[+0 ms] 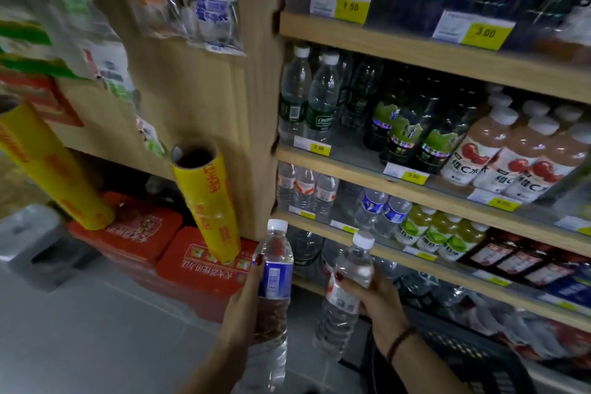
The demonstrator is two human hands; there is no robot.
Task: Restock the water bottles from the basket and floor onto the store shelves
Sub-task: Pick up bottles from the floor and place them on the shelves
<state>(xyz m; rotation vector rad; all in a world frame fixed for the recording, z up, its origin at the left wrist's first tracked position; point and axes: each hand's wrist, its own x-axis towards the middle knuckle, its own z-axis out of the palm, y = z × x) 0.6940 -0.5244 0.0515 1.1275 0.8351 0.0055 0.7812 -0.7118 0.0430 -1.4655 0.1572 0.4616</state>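
Observation:
My left hand [246, 301] grips a clear water bottle with a blue label [274, 269], upright, white cap on top. My right hand [377, 301] grips a second clear water bottle with a red and white label [347, 288], tilted slightly to the right. Both bottles are held low in front of the wooden store shelves [399, 195]. A dark plastic basket [463, 352] sits on the floor at the lower right, under my right forearm; what lies in it is too dark to make out.
The shelves hold rows of water bottles [307, 96], green-label drinks [412, 131], pink juice bottles [511, 153] and yellow price tags. Yellow rolls [208, 201] stand on red boxes [179, 259] at the left. Grey tiled floor [80, 329] lies below.

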